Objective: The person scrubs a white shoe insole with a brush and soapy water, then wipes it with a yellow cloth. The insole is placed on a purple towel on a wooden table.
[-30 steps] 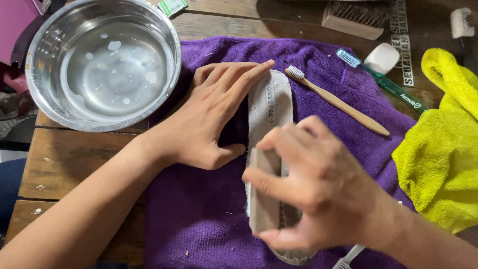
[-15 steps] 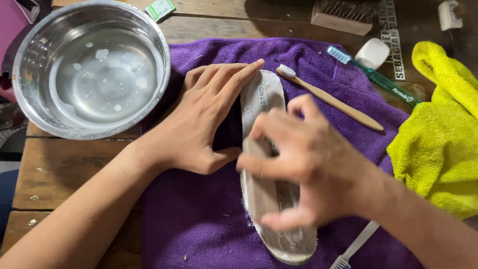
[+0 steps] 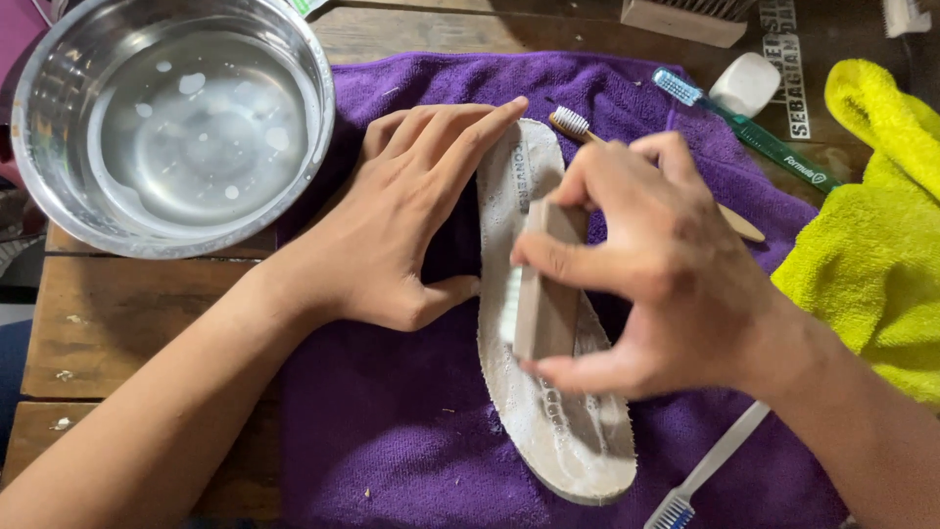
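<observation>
Right hand (image 3: 656,264) and its wooden scrub brush (image 3: 543,284) moved up the soapy insole (image 3: 558,392) toward its middle, fingers clamped on the brush, left hand (image 3: 406,216) open, flat, pinning the insole's edge on the purple towel (image 3: 392,431), steel bowl (image 3: 171,122) of water on the desk (image 3: 117,304).

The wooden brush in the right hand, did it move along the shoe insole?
Yes. The wooden brush slid up the insole, away from its soapy heel toward the end by the bamboo toothbrush.

Both forearms are bare, no sleeves showing; the left hand (image 3: 401,220) and right hand (image 3: 666,269) wear no rings, gloves or wristbands.
</observation>
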